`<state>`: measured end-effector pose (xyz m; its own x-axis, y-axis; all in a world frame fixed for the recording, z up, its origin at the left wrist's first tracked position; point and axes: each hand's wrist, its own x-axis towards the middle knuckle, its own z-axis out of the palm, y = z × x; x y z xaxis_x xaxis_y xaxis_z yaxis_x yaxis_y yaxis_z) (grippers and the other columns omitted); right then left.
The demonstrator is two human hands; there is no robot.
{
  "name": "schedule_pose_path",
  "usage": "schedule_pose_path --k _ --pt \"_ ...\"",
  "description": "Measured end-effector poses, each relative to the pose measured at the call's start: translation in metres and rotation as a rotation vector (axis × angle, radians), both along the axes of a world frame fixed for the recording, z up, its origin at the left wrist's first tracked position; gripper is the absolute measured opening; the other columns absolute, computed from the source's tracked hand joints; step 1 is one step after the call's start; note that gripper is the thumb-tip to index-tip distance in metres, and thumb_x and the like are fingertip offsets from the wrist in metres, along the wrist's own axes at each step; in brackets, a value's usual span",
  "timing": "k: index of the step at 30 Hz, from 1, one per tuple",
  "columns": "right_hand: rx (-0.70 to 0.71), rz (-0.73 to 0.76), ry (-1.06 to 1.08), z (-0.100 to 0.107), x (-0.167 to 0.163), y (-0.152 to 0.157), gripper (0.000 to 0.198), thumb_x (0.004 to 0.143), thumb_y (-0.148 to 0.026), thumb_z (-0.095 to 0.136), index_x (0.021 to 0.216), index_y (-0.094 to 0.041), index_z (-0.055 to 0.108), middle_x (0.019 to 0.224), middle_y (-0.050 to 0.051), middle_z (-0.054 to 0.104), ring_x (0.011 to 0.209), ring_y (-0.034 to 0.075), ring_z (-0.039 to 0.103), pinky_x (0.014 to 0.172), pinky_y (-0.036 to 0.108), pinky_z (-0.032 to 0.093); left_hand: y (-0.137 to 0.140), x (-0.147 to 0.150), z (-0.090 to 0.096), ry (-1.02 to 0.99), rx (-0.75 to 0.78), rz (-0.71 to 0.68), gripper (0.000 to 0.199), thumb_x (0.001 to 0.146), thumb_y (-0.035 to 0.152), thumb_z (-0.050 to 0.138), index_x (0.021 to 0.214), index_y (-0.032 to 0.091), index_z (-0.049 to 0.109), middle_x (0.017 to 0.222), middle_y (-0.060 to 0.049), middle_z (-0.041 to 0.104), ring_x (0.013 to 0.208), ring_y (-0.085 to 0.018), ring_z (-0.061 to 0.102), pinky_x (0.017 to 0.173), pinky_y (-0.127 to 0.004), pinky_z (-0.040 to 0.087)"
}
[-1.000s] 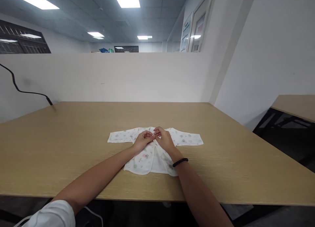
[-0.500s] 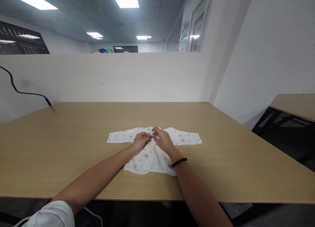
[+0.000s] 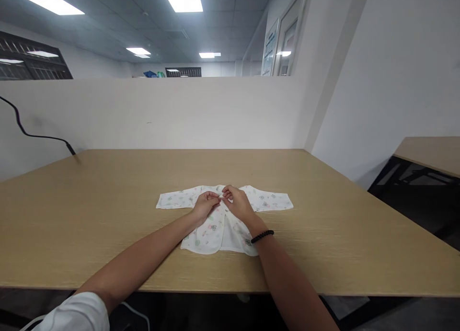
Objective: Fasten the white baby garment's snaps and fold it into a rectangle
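Observation:
A small white baby shirt with a light print lies spread on the table, its sleeves stretched out to both sides. Its front parts below the chest, where the two edges fall away from each other. At the upper front, just under the neckline, my left hand pinches the fabric near the opening. My right hand meets it there, thumb and fingers closed on the other edge. The fingertips of both hands nearly touch, and they hide whatever small part lies between them. A black beaded bracelet circles my right wrist.
The wooden table extends well to both sides of the shirt. Behind it rises a white partition. A black cable hangs down at the left back. A second table stands at the far right.
Both hands stay at the upper front, with only slight finger movement. The right sleeve's end has drawn in a little to the left.

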<state>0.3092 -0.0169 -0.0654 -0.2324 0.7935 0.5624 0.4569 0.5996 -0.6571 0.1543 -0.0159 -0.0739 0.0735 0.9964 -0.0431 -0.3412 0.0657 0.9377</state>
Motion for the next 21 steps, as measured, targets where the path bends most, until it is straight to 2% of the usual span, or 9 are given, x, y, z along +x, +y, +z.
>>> schedule_pose_path --k 7,12,21 --pt "-0.032 0.022 -0.078 0.0004 0.0018 -0.0004 0.011 0.079 -0.008 0.060 0.081 -0.019 0.064 0.078 0.003 0.069 0.072 0.016 0.064 0.070 0.026 0.050 0.0039 -0.0020 -0.0044 0.029 0.024 0.016 0.043 0.047 0.014 0.083 0.082 0.016 0.058 0.059 0.005 0.057 0.053 -0.008 0.052 0.055 -0.020 0.037" --pt "-0.051 -0.032 -0.099 0.0009 0.0020 -0.0014 0.011 0.084 -0.012 0.058 0.085 -0.019 0.067 0.083 0.004 0.072 0.075 0.017 0.066 0.070 0.025 0.048 0.0020 -0.0016 -0.0026 0.024 0.050 -0.002 0.046 0.047 0.018 0.084 0.083 0.016 0.056 0.063 0.005 0.057 0.055 -0.007 0.052 0.057 -0.020 0.038" --pt "-0.099 -0.142 -0.148 0.0021 0.0006 -0.0015 0.015 0.089 -0.021 0.056 0.077 -0.019 0.065 0.073 0.004 0.071 0.065 0.015 0.064 0.060 0.023 0.043 -0.0049 0.0002 0.0032 0.068 0.086 -0.039 0.047 0.047 0.019 0.085 0.083 0.017 0.054 0.065 0.006 0.057 0.055 -0.007 0.049 0.059 -0.020 0.037"
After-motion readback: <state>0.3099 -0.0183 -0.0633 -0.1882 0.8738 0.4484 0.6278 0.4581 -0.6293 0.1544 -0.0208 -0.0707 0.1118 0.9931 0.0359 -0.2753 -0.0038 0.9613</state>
